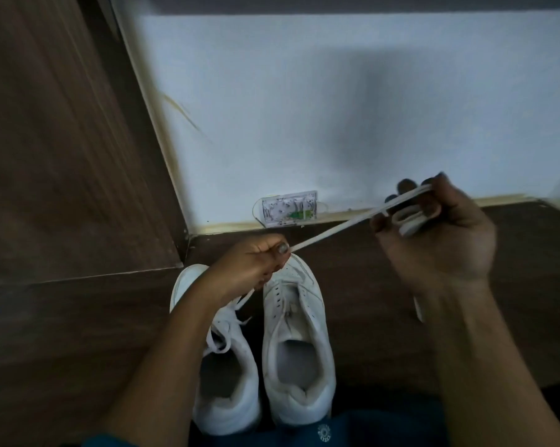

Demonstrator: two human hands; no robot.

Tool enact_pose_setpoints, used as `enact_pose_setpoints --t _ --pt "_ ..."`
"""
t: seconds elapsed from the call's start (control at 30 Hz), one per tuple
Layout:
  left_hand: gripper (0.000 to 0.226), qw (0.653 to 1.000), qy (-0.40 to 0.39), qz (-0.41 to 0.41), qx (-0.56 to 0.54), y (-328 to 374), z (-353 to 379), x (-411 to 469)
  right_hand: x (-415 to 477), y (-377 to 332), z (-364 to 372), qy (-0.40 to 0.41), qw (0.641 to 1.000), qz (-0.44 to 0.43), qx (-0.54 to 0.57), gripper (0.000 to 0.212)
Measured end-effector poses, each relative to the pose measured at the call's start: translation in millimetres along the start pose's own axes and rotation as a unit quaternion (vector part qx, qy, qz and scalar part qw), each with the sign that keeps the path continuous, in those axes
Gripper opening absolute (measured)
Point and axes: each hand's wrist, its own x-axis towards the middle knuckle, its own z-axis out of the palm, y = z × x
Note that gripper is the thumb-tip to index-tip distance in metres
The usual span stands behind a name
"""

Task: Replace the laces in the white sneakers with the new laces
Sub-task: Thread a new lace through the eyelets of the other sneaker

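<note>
Two white sneakers stand side by side on the dark floor, toes toward the wall. The left sneaker (227, 375) still carries a tied lace; the right sneaker (299, 343) shows bare eyelets. A flat white lace (333, 230) runs taut between my hands above the shoes. My left hand (252, 266) pinches one part of it over the sneaker toes, and a loose end hangs below that hand. My right hand (433, 233), raised to the right, grips the other part, with lace loops bunched in its fingers.
A pale wall (336, 108) with a skirting board stands just beyond the shoes. A small white wall box (288, 208) sits at its base. A dark wooden panel (62, 140) rises on the left. My blue-clad knee is at the bottom edge.
</note>
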Motion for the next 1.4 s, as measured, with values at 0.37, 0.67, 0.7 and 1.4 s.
enact_pose_setpoints --t 0.37,0.67,0.7,1.4 --pt "0.024 0.985 -0.016 0.035 0.17 -16.2 4.8 22.5 15.8 51.9 -7.6 -0.065 0.666 -0.032 -0.743 0.04" --pt "0.024 0.973 -0.025 0.082 0.216 -30.5 -1.2 33.3 17.1 41.2 5.1 -0.115 0.492 0.052 -0.862 0.022" --pt "0.024 0.973 -0.031 0.082 0.215 -32.1 0.5 34.6 16.2 39.5 6.0 -0.114 0.544 0.056 -0.83 0.021" --pt "0.022 0.998 0.03 -0.041 0.047 -27.6 7.1 35.4 28.8 95.9 -42.6 -0.025 0.524 0.086 -0.847 0.006"
